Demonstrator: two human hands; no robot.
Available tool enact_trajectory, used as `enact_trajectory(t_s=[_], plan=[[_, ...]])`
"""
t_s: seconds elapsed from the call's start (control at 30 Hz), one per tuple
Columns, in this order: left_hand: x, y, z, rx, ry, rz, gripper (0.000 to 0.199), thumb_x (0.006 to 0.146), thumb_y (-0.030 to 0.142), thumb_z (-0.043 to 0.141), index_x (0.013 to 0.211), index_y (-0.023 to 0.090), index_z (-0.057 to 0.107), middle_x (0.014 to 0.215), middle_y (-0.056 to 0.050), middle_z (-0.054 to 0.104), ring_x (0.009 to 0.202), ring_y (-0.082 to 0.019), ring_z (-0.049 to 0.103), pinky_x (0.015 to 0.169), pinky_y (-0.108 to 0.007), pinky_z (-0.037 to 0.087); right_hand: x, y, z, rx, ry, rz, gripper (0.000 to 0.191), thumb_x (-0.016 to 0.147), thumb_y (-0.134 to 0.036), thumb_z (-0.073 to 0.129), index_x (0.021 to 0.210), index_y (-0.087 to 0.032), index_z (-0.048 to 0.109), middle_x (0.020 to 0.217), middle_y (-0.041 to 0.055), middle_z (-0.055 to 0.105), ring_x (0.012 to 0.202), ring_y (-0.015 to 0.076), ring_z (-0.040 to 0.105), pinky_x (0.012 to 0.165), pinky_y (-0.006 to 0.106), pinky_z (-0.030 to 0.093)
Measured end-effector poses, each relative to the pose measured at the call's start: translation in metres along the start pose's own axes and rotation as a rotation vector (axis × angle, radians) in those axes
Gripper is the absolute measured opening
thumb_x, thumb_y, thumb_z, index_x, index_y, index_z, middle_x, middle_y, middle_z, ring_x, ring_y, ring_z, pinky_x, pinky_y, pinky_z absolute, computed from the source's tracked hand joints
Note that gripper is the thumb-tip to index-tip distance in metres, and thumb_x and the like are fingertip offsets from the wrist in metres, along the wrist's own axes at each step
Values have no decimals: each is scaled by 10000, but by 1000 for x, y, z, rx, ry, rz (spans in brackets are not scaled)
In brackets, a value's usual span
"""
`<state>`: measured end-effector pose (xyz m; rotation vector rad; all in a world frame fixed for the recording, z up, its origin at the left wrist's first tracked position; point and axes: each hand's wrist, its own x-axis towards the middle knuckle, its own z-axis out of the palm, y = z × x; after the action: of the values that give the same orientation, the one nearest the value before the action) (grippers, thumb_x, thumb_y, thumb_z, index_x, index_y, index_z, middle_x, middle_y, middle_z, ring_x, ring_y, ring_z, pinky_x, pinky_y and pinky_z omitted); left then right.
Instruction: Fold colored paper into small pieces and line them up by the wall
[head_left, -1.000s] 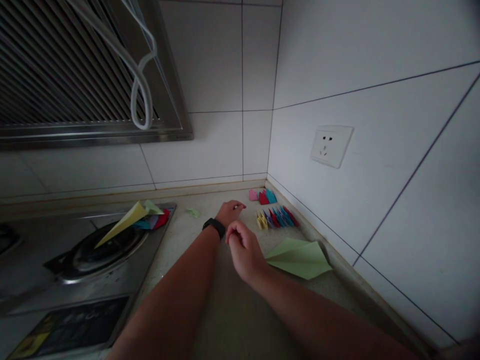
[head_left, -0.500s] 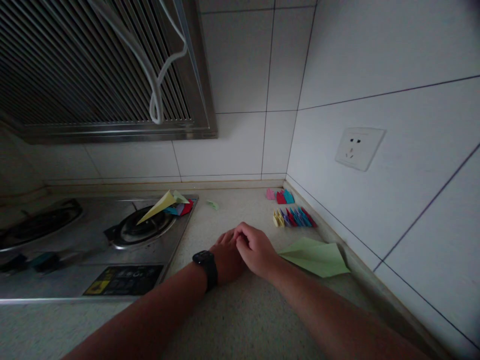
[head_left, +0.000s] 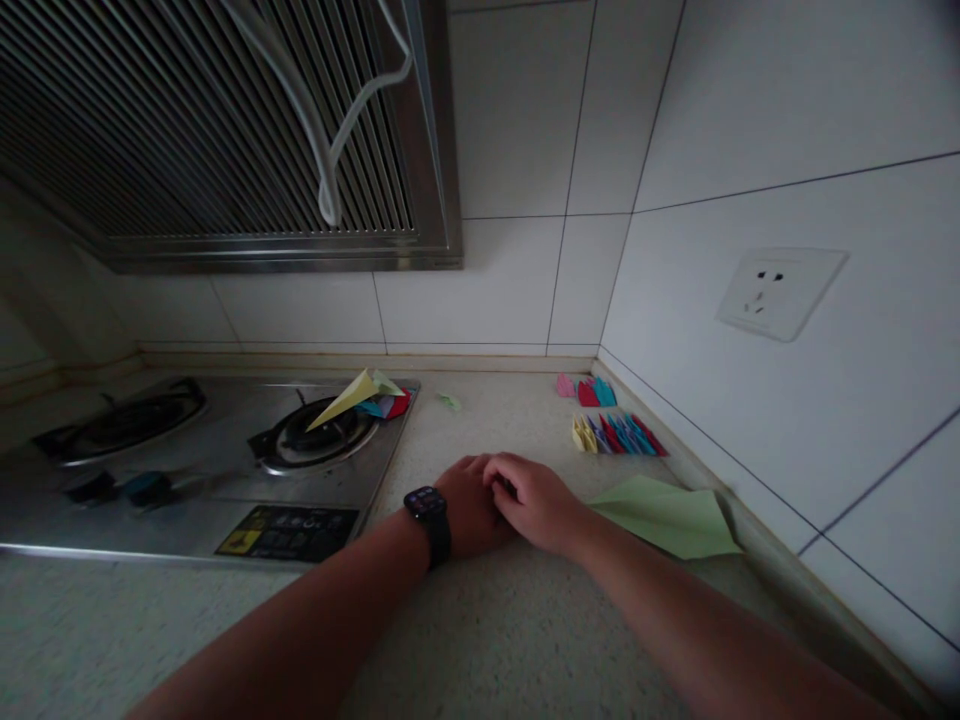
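Observation:
My left hand (head_left: 472, 505) rests low over the counter, a black watch (head_left: 427, 503) on its wrist; its fingers are mostly hidden behind the other hand. Curled fingers of my right hand (head_left: 531, 495) lie against the left one, and anything between them is out of sight. Just right of the hands a light green paper sheet (head_left: 667, 515) lies partly under the right forearm. Behind it stands a row of small folded papers (head_left: 619, 434) in yellow, purple, red and blue. Pink, red and blue folded pieces (head_left: 586, 390) sit farther back.
A gas stove (head_left: 225, 500) is on the left, with a yellow folded paper (head_left: 345, 397) and other coloured papers at its right burner. A small green scrap (head_left: 448, 401) lies on the counter (head_left: 495, 400). A range hood (head_left: 300, 255) with a hanging white cable is above.
The view has turned slightly left, so everything appears farther right. The right hand's fingers have shifted a little over the left hand.

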<state>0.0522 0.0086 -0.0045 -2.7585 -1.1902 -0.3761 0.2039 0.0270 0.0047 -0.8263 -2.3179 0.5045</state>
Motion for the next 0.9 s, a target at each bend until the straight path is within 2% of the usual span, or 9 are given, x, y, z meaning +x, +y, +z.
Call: enact_trajectory(t_s=[0.17,0.23,0.27,0.33,0.4,0.53,0.6,0.67,0.9], plan=[[11,-16,-4,21,-76,-29,248,877,393,508,990,235,663,1052,-78,642,1084,-270,512,916,-410,419,1,6,-1,17,36,21,214,796,-79,496,951,-206,570,911,28,632,784,143,562,720,274,397],[20,-31,-5,17,-61,-85,255,851,396,553,1026,239,653,1164,-93,593,1122,-280,487,916,-413,424,2,9,0,24,61,43,262,796,-76,488,1015,-208,546,885,21,624,748,137,557,701,270,396],[24,-41,-6,16,-12,-126,333,819,411,593,1105,243,627,1299,-100,509,1190,-295,438,941,-422,414,2,10,0,24,70,55,287,798,-78,484,1048,-210,532,862,15,617,726,133,553,688,266,394],[32,-63,-6,16,104,-280,554,772,477,636,1251,211,550,1408,-136,380,1255,-322,371,1018,-451,356,1,10,0,13,73,77,315,805,-90,482,1094,-212,507,821,2,599,677,125,541,652,255,386],[37,-84,-1,24,156,-455,667,765,487,634,1341,194,469,1436,-161,331,1295,-357,320,1034,-477,327,0,10,1,-1,53,89,332,809,-106,486,1123,-213,482,811,-4,589,645,117,531,621,243,377],[38,-113,24,18,72,-773,740,823,599,487,1454,261,301,1454,-184,338,1306,-436,313,992,-592,299,-2,10,2,-3,29,87,411,807,-112,490,1197,-212,406,831,-6,590,627,105,528,614,230,379],[35,-119,35,29,37,-776,711,852,639,389,1460,285,287,1443,-174,372,1302,-421,339,1004,-598,274,-2,11,4,-7,28,84,419,811,-113,486,1206,-212,388,838,-5,590,628,103,530,616,227,380],[32,-123,41,49,31,-714,678,875,642,329,1456,294,294,1443,-163,385,1299,-391,358,1016,-579,268,-2,13,5,-17,22,87,415,816,-117,481,1207,-214,385,844,-2,589,618,101,526,606,223,376],[27,-126,37,29,6,-616,636,882,659,301,1408,311,384,1456,-111,397,1300,-360,359,1016,-564,275,-2,10,3,9,6,90,409,800,-115,492,1188,-221,419,840,2,596,603,100,514,589,220,365]])
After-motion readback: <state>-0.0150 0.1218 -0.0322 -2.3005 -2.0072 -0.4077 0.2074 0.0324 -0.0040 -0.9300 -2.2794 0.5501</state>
